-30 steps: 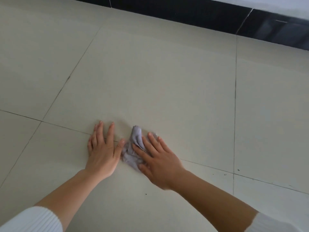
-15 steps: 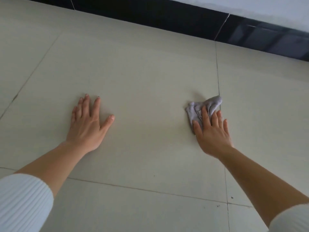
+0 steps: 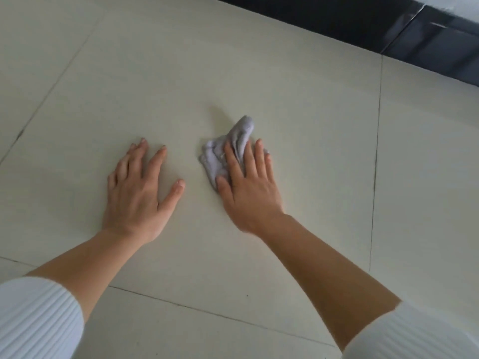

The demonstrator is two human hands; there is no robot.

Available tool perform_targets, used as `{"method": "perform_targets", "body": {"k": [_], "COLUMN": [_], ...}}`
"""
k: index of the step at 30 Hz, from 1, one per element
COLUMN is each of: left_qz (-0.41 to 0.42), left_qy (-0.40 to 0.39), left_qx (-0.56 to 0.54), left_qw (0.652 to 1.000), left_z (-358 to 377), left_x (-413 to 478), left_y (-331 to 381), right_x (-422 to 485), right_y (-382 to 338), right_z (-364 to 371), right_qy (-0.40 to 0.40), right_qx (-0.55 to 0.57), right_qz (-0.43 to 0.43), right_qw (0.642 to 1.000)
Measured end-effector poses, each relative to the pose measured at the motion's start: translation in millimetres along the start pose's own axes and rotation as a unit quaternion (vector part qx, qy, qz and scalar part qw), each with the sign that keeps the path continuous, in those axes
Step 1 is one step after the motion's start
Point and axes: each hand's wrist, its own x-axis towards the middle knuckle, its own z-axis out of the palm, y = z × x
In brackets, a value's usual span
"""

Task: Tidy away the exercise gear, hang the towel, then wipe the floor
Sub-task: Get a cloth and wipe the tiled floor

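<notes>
A person knelt over a pale tiled floor (image 3: 298,104), both forearms reaching out from white ribbed sleeves (image 3: 36,317), seen from the head camera looking down. The left hand (image 3: 137,193) lay flat on the tile, palm down, fingers apart and pointing toward 12 o'clock, the thumb angled out toward 2 o'clock; it held nothing. Just beside it, at 3 o'clock and not touching, the right hand (image 3: 248,190) pressed down flat on a small crumpled grey cloth (image 3: 220,156), fingers spread across it rather than curled round it. The cloth sat under the fingers and the front of the palm, bunched folds spilling out toward 9 o'clock of the hand and one rounded end rising past the fingertips toward 12 o'clock. Both hands and the cloth occupied the same large tile, near its middle. Dark grout lines (image 3: 377,151) framed that tile: one ran near-vertically at 3 o'clock of the right hand, well apart from it, another crossed below the wrists at 6 o'clock. A glossy black skirting band (image 3: 350,24) ran along the floor's far edge, at 1 o'clock of the scene. A few dark specks marked the tile near the lower grout line.
</notes>
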Motion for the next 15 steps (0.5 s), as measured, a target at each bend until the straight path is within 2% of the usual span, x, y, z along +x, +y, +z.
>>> {"method": "perform_targets", "body": {"k": [3, 5, 6, 9, 12, 15], "left_qz": [-0.003, -0.008, -0.009, -0.009, -0.01, -0.007], "left_qy": [0.004, 0.002, 0.0, -0.008, -0.008, -0.005], "left_qx": [-0.009, -0.01, -0.008, -0.003, -0.005, -0.003], "left_qw": [1.0, 1.0, 1.0, 1.0, 1.0, 1.0], "left_z": [0, -1, -1, -1, 0, 0], "left_x": [-1, -1, -1, 0, 1, 1], "left_y": [0, 0, 0, 0, 0, 0], "right_x": [-23, -28, -27, -13, 26, 85], "right_y": [5, 30, 47, 105, 141, 136], "right_z": [3, -3, -7, -24, -42, -55], "right_qy": [-0.046, -0.047, -0.034, 0.001, 0.062, 0.096], "right_qx": [-0.046, -0.059, -0.06, -0.049, 0.018, 0.07], "right_qz": [-0.11, -0.103, -0.062, 0.14, 0.294, 0.382], "right_qw": [0.992, 0.992, 0.996, 0.989, 0.954, 0.916]}}
